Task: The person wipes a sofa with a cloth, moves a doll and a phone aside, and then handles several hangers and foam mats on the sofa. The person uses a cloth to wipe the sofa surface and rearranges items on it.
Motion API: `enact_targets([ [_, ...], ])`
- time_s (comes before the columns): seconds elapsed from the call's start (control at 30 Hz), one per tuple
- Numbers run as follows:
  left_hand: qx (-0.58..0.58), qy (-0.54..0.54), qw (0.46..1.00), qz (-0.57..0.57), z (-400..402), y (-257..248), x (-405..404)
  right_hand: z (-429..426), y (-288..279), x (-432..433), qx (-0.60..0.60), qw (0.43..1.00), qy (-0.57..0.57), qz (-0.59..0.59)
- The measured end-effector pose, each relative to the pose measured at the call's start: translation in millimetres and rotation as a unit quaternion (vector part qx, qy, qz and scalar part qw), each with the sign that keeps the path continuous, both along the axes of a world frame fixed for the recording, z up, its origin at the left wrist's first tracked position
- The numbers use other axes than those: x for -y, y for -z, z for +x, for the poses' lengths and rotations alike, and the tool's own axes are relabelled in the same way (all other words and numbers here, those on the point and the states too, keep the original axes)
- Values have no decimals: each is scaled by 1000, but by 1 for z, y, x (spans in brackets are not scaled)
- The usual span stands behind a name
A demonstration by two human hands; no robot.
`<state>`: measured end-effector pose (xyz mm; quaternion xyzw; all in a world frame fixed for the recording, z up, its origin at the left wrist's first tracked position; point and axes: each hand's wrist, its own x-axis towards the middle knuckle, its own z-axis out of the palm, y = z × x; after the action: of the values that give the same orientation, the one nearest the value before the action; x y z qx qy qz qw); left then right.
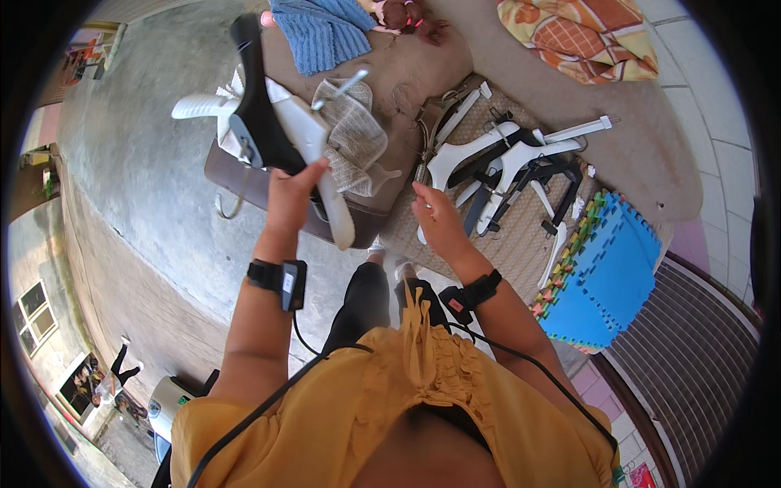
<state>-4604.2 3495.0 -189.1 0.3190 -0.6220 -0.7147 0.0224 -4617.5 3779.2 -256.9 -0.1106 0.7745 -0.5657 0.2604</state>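
Observation:
My left hand (290, 195) grips a black clothes hanger (259, 116) and a white plastic clothes hanger (302, 125) together. They are held over a brown padded surface, with a metal hook hanging below. My right hand (445, 222) is loosely curled, with no object visible in its fingers. It hovers at the near left side of a pile of black and white hangers (509, 158), several with clips. Behind the held hangers lies a crumpled grey checked cloth (354, 140). White ridged material (201, 107) shows partly behind the black hanger.
A blue ribbed towel (323, 36) and a doll with reddish hair (409, 15) lie at the far side. An orange patterned blanket (579, 39) is at upper right. Stacked blue foam mats (604, 268) stand right of the hangers. A person (110, 387) is far off at lower left.

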Motion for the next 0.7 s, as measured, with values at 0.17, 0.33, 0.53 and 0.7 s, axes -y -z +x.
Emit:
enact_targets([
  [0.17, 61, -71, 994, -59, -9, 81, 112, 8, 47, 29, -10, 997, -44, 62],
  [0.33, 216, -25, 974, -67, -33, 130, 121, -32, 38, 118, -232, 964, -54, 121],
  [0.53, 211, 91, 972, -38, -40, 159, 107, -51, 71, 134, -215, 968, -23, 130],
  [0.7, 200, -2, 971, -132, -17, 167, 107, -6, -6, 24, 93, 990, 98, -49],
])
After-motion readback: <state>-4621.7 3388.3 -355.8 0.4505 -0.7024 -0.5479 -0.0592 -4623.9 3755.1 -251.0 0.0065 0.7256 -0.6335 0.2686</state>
